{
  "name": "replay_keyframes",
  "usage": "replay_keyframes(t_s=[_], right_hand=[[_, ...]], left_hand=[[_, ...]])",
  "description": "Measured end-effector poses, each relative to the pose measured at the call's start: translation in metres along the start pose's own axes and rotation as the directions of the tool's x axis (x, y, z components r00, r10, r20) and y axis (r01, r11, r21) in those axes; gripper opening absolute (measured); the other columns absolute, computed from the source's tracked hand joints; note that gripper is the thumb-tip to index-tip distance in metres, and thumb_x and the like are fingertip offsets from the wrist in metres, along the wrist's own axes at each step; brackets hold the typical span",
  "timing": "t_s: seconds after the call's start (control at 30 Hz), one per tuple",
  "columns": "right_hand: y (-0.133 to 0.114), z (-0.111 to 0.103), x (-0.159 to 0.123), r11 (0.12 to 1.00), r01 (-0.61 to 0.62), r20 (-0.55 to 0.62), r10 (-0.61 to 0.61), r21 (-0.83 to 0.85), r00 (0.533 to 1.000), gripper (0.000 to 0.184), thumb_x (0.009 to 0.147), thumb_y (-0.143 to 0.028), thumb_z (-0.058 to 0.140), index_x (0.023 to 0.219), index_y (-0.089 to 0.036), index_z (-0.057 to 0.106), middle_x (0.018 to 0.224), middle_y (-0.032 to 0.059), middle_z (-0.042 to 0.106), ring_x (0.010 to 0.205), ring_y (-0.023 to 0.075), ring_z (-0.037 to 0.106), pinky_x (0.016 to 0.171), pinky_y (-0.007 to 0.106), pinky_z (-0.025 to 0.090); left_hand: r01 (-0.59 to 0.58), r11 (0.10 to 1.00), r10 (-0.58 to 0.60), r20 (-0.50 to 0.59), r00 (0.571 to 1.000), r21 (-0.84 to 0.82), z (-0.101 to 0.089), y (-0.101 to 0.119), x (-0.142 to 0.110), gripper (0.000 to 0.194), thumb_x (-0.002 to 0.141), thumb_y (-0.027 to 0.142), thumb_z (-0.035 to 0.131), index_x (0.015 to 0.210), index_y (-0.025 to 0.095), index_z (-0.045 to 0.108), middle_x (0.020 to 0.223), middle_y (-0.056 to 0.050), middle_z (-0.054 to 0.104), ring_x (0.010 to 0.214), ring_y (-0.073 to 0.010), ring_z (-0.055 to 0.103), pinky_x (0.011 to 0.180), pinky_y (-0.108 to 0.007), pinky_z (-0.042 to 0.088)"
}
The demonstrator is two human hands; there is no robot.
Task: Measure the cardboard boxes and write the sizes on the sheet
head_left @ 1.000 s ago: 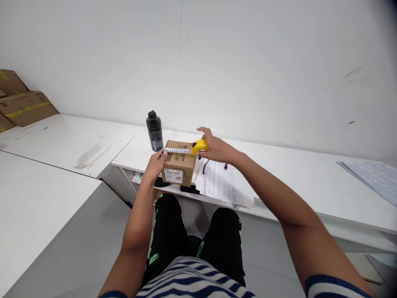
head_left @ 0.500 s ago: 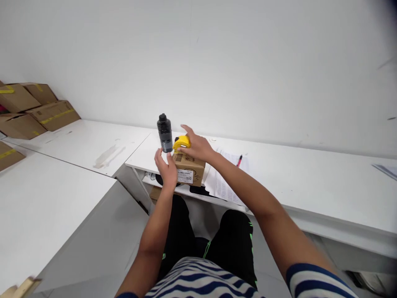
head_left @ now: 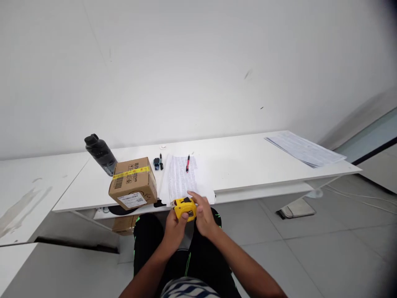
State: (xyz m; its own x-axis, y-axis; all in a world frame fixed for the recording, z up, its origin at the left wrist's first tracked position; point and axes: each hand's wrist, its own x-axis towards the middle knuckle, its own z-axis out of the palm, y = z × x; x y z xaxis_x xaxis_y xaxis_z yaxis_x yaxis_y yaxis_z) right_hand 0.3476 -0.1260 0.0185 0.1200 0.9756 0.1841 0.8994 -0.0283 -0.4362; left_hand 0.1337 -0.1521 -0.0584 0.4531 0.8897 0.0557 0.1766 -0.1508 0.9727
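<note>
Both hands' fingers (head_left: 184,216) clasp the tape measure (head_left: 187,209), box (head_left: 132,182) and bottle (head_left: 101,153) standing left, red pen (head_left: 187,163) on papers (head_left: 180,178) beyond

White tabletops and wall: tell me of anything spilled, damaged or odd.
A grey-brown smeared patch mars the white tabletop at far left, standing out against the paler surface; stain or worn coating, I cannot tell. A grey scuff also marks the white wall.
</note>
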Motion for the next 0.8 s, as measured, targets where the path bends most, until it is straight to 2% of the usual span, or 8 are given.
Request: replay_keyframes(t_s=[0.1, 0.23, 0.4, 0.53, 0.6, 0.67, 0.73, 0.8], right_hand=[[0.024, -0.01, 0.043, 0.976, 0.054, 0.128, -0.028, -0.21, 0.991, 0.061, 0.093, -0.035, 0.057, 0.151, -0.029, 0.038, 0.121, 0.0153, 0.065, 0.1, 0.0254, 0.065, 0.085, 0.038, 0.045], [0.055, 0.001, 0.089, 0.874, 0.16, 0.251, -0.045, -0.459, 0.967, 0.056, 0.096, -0.018, 0.045, 0.153, -0.02, 0.038, 0.129, 0.0227, 0.062, 0.103, 0.0267, 0.065, 0.088, 0.039, 0.04], [0.08, 0.019, 0.13, 0.871, 0.284, 0.297, -0.169, -0.4, 0.94, 0.039, 0.094, -0.007, 0.041, 0.127, -0.013, 0.061, 0.117, 0.0198, 0.069, 0.103, 0.024, 0.064, 0.093, 0.035, 0.037], [0.095, 0.029, 0.127, 0.924, 0.159, 0.141, -0.116, -0.347, 0.983, 0.04, 0.099, -0.015, 0.032, 0.132, -0.009, 0.054, 0.104, 0.0193, 0.072, 0.093, 0.0249, 0.065, 0.084, 0.034, 0.04], [0.102, 0.038, 0.113, 0.986, 0.031, -0.02, -0.035, -0.166, 0.999, 0.041, 0.102, -0.027, 0.027, 0.131, -0.012, 0.052, 0.097, 0.0138, 0.072, 0.083, 0.0228, 0.064, 0.076, 0.032, 0.042], [0.108, 0.048, 0.096, 0.976, -0.037, -0.145, 0.069, 0.214, 0.987, 0.038, 0.1, -0.045, 0.035, 0.113, -0.018, 0.058, 0.085, 0.0054, 0.069, 0.075, 0.0194, 0.061, 0.071, 0.029, 0.043], [0.113, 0.059, 0.083, 0.826, -0.05, -0.161, 0.168, 0.561, 0.972, 0.04, 0.092, -0.059, 0.044, 0.087, -0.022, 0.058, 0.071, -0.0003, 0.06, 0.068, 0.0169, 0.055, 0.067, 0.028, 0.042], [0.117, 0.067, 0.077, 0.718, -0.073, -0.117, 0.212, 0.692, 0.97, 0.044, 0.091, -0.063, 0.04, 0.079, -0.023, 0.055, 0.062, -0.0034, 0.05, 0.061, 0.0158, 0.05, 0.064, 0.029, 0.041]], left_hand=[[-0.126, 0.968, 0.114, 0.066, 0.991, 0.219, -0.011, 0.015, 0.03, 0.048, 0.079, 0.062, 0.061, 0.112, 0.027, 0.063, 0.104, -0.009, 0.07, 0.095, -0.0304, 0.067, 0.088, -0.047, 0.053], [-0.197, 0.895, 0.152, 0.143, 0.978, 0.4, -0.016, 0.023, 0.079, 0.044, 0.082, 0.056, 0.062, 0.111, 0.023, 0.062, 0.106, -0.006, 0.069, 0.097, -0.0253, 0.064, 0.088, -0.039, 0.049], [-0.039, 0.958, 0.036, 0.014, 0.999, 0.283, -0.01, -0.005, 0.119, 0.041, 0.085, 0.056, 0.058, 0.099, 0.018, 0.059, 0.089, -0.004, 0.065, 0.082, -0.0204, 0.061, 0.075, -0.033, 0.048], [0.003, 0.977, 0.001, -0.019, 1.0, 0.215, -0.012, -0.019, 0.122, 0.04, 0.086, 0.057, 0.058, 0.094, 0.018, 0.057, 0.085, -0.002, 0.063, 0.076, -0.0188, 0.059, 0.07, -0.031, 0.046], [0.005, 0.972, -0.005, 0.002, 1.0, 0.233, -0.014, -0.018, 0.121, 0.041, 0.086, 0.058, 0.058, 0.094, 0.018, 0.057, 0.084, -0.002, 0.063, 0.076, -0.0189, 0.059, 0.068, -0.03, 0.045], [0.008, 0.959, -0.016, 0.023, 1.0, 0.282, -0.014, -0.014, 0.121, 0.041, 0.085, 0.058, 0.059, 0.094, 0.018, 0.058, 0.084, -0.002, 0.064, 0.076, -0.0195, 0.059, 0.068, -0.03, 0.044], [0.013, 0.944, -0.027, 0.039, 0.999, 0.329, -0.013, -0.01, 0.121, 0.041, 0.085, 0.059, 0.06, 0.094, 0.019, 0.059, 0.085, -0.002, 0.065, 0.077, -0.02, 0.06, 0.067, -0.03, 0.043], [0.015, 0.935, -0.03, 0.039, 0.999, 0.355, -0.011, -0.008, 0.122, 0.04, 0.085, 0.058, 0.06, 0.094, 0.019, 0.059, 0.085, -0.002, 0.065, 0.077, -0.0202, 0.06, 0.067, -0.031, 0.042]])
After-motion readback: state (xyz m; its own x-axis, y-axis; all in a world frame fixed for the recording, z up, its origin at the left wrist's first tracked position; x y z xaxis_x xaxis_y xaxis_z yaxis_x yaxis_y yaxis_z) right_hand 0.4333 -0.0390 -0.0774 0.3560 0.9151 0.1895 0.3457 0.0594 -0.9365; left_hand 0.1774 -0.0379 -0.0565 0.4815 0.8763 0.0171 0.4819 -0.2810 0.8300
